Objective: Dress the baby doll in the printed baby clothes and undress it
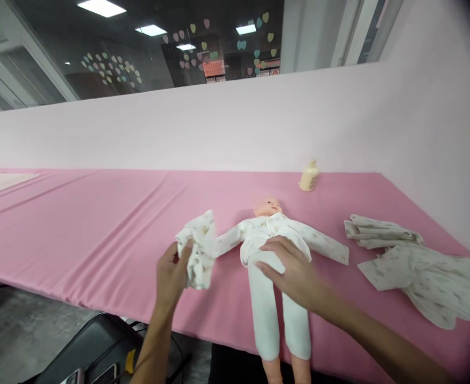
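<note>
My left hand [172, 277] grips a crumpled white baby garment [200, 248] with a small print, held beside the doll's sleeve. A baby doll [267, 207] lies on its back on the pink-covered table, head toward the wall. It wears a white printed top [254, 228], sleeves spread out to both sides, and plain white trousers [264, 312]; its bare lower legs reach the table's front edge. Over the doll's waist is my right hand [293, 269], palm down with fingers stretched out and thumb apart. Whether it presses on the cloth, I cannot tell.
Two white printed baby garments, one folded [379, 230] and one loosely spread [438, 280], lie at the right. A cream pump bottle [309, 178] stands near the wall. Below the table's front edge is a black chair [95, 341] with phones on it.
</note>
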The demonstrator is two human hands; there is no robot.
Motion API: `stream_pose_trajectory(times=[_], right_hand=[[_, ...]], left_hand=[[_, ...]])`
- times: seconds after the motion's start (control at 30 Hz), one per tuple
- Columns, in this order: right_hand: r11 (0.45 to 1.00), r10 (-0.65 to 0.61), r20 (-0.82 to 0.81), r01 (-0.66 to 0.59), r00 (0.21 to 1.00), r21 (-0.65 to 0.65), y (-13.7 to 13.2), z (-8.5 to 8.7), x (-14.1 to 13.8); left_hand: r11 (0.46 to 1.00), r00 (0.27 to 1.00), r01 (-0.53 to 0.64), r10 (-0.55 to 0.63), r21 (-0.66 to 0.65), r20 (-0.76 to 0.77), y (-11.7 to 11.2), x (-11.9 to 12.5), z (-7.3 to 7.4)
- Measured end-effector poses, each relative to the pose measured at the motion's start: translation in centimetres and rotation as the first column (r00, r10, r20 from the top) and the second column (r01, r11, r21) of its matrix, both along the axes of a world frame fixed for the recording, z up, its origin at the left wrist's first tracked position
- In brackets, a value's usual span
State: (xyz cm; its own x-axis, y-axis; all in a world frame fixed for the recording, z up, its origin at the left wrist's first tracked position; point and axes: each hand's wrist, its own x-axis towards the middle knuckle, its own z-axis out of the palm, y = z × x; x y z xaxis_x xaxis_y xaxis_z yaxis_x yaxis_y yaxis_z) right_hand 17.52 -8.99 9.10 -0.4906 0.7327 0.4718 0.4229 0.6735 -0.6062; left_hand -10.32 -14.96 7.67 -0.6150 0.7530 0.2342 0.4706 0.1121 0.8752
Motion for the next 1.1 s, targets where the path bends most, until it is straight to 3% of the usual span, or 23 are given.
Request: stream_pose_trajectory(times=[0.07, 0.17, 0.27, 0.37, 0.47, 0.53, 0.63, 0.73, 0.87, 0.97, 1.03, 1.1], right_hand=[[0.992, 0.107, -0.036, -0.109, 0.994, -0.059, -1.3, 0.9, -1.9], [0.987, 0.111, -0.097, -0.121, 0.989, -0.105, -2.5, 0.7, -3.5], [0.991, 0.028, -0.087, -0.039, 0.996, -0.125, -2.8, 0.1, -3.5], [0.986, -0.014, -0.084, 0.000, 0.996, -0.168, -2.2, 0.4, -2.3], [0.969, -0.083, -0.155, 0.043, 0.984, -0.245, -0.9, 1.7, -0.8], [0.956, -0.156, -0.201, 0.097, 0.967, -0.277, 0.1, 2.7, 0.1], [0.936, -0.221, -0.231, 0.139, 0.948, -0.323, 1.2, 4.1, 0.6], [0.931, -0.172, -0.224, 0.084, 0.959, -0.356, 1.8, 5.4, 0.0], [0.964, -0.095, -0.198, 0.040, 0.976, -0.263, 2.5, 7.0, -1.6], [0.977, -0.105, -0.213, 0.061, 0.971, -0.206, 3.2, 8.3, -2.5], [0.969, -0.095, -0.256, 0.031, 0.962, -0.245, 3.7, 9.3, -2.7], [0.941, -0.060, -0.313, -0.051, 0.948, -0.335, 4.0, 10.2, -2.7]], left_hand=[[0.983, 0.977, 0.182, -0.184, 0.030, 0.111, -0.5, 4.0, 1.0], [0.915, 0.903, 0.403, -0.398, 0.008, 0.163, -1.2, 7.7, 1.4], [0.869, 0.848, 0.494, -0.482, -0.001, 0.222, -1.8, 8.5, 1.3], [0.829, 0.804, 0.559, -0.537, -0.016, 0.255, -2.1, 7.5, 1.4], [0.818, 0.821, 0.565, -0.545, -0.109, 0.173, -2.1, 5.6, 1.5], [0.844, 0.856, 0.516, -0.502, -0.144, 0.127, -2.2, 4.3, 1.5], [0.901, 0.905, 0.422, -0.414, -0.096, 0.096, -2.1, 3.4, 1.4], [0.892, 0.892, 0.452, -0.452, -0.030, -0.010, -1.9, 4.3, 1.7], [0.798, 0.784, 0.599, -0.602, -0.069, -0.150, -1.6, 6.2, 2.2], [0.741, 0.715, 0.665, -0.669, -0.098, -0.206, -1.7, 7.5, 2.2], [0.766, 0.711, 0.639, -0.622, -0.067, -0.328, -1.8, 8.6, 2.0], [0.823, 0.714, 0.564, -0.447, 0.065, -0.539, -1.3, 9.6, 2.0]])
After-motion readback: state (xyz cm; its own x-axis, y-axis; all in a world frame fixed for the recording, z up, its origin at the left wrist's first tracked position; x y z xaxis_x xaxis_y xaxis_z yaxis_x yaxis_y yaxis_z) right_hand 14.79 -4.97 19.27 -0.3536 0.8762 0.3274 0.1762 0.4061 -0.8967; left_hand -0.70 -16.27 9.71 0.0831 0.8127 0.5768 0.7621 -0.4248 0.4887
